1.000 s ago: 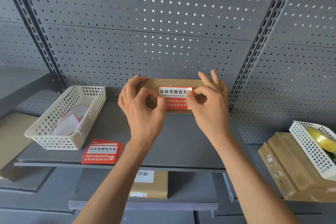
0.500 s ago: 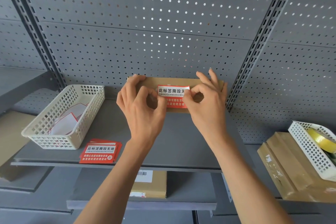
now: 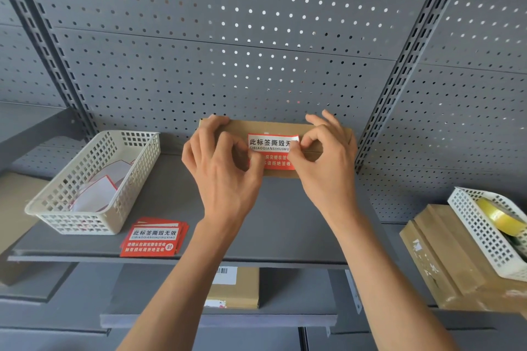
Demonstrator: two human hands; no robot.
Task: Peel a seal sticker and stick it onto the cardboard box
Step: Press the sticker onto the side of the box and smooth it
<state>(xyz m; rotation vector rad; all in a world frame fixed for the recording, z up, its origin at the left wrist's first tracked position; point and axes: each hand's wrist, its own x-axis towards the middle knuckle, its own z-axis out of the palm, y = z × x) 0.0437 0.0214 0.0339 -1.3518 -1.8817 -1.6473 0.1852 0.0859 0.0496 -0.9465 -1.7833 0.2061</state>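
I see the brown cardboard box [image 3: 330,134] with a red-and-white seal sticker [image 3: 272,151] — left of it a white lattice basket [image 3: 94,179], behind it a grey perforated panel [image 3: 256,37].

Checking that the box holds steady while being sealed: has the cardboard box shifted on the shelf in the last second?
No. The cardboard box sits at the same spot against the pegboard, just left of the slotted upright.

**Grey metal shelf and its load**

I saw a flat grey metal shelf [image 3: 159,208] carrying a white plastic lattice basket [image 3: 94,182] at its left, a small stack of red rectangular seal stickers [image 3: 154,240] near the front edge, and a brown cardboard box [image 3: 328,134] at the back.
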